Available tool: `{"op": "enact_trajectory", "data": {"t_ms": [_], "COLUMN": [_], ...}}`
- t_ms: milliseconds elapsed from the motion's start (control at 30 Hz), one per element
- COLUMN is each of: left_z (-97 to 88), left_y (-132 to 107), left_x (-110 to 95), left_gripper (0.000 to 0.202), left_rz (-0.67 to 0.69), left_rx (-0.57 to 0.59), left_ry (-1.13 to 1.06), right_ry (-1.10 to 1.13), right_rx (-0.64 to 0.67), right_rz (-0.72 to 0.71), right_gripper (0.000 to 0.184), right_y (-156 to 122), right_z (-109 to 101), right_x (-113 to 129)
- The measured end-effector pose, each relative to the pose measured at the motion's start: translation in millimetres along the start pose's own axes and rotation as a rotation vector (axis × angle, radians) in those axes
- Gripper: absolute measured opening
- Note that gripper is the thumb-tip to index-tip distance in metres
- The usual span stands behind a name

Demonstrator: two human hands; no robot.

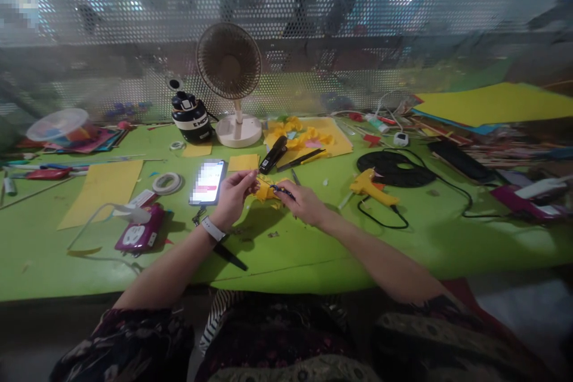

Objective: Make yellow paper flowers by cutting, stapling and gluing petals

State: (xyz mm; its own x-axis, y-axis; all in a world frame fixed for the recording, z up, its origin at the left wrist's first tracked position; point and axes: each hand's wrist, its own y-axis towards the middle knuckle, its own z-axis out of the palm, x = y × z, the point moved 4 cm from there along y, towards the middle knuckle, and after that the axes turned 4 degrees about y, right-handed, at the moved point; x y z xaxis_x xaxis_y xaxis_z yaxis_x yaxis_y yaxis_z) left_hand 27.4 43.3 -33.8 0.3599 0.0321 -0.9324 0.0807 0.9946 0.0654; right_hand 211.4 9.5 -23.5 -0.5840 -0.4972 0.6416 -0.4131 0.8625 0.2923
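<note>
My left hand [235,194] is raised a little over the green table [313,250], fingers pinched on a small yellow paper piece [265,190]. My right hand [302,202] is closed round a dark pen-like tool [283,191] whose tip touches the same yellow piece. A white band sits on my left wrist. A phone [208,181] with a lit screen lies just left of my left hand. A black stapler [273,154] and a dark pencil lie just beyond the hands.
A yellow glue gun [372,186] with black cord lies right of my hands. A small fan [230,80], a black bottle [191,118], a tape roll [166,182], yellow sheets [102,184], a purple power strip [139,233] and a yellow paper pile [308,134] surround them.
</note>
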Motion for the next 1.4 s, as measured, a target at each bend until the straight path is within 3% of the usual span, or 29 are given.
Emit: {"op": "enact_trajectory", "data": {"t_ms": [200,533,667,800,933,1033,1100,1167,1233,1400], "left_z": [-0.2,-5.8,-3.8,1.0,4.0,7.6,11.0,14.4,17.3,20.8], "left_y": [0,4,4,-1,-4,-6,-8,-11,-14,-18], "left_x": [1,2,2,4,6,7,6,6,6,11], "left_gripper": [0.029,0.03,0.029,0.025,0.024,0.025,0.027,0.031,0.032,0.03], "left_rz": [-0.007,-0.013,-0.007,-0.02,-0.061,-0.105,-0.137,-0.168,-0.194,-0.244], "left_rx": [0.034,-0.039,0.029,0.117,0.182,0.228,0.254,0.272,0.29,0.336], "left_ry": [0.027,-0.012,0.02,0.023,-0.012,-0.017,-0.015,-0.019,-0.022,0.028], "right_ry": [0.006,-0.076,-0.227,-0.443,-0.528,-0.552,-0.502,-0.302,0.045,0.464], "right_rx": [-0.031,-0.174,-0.192,-0.025,0.044,-0.02,-0.132,-0.228,-0.177,-0.057], "right_rz": [-0.025,-0.089,0.151,0.457,0.566,0.571,0.466,0.278,0.123,0.215], "right_gripper": [0.028,0.022,0.023,0.025,0.024,0.024,0.021,0.018,0.018,0.03], "right_y": [-1,-2,6,12,14,13,13,11,8,1], "right_z": [-1,-13,-34,-49,-55,-57,-57,-54,-44,-24], "right_x": [2,3,-13,-41,-61,-59,-45,-23,-3,11]}}
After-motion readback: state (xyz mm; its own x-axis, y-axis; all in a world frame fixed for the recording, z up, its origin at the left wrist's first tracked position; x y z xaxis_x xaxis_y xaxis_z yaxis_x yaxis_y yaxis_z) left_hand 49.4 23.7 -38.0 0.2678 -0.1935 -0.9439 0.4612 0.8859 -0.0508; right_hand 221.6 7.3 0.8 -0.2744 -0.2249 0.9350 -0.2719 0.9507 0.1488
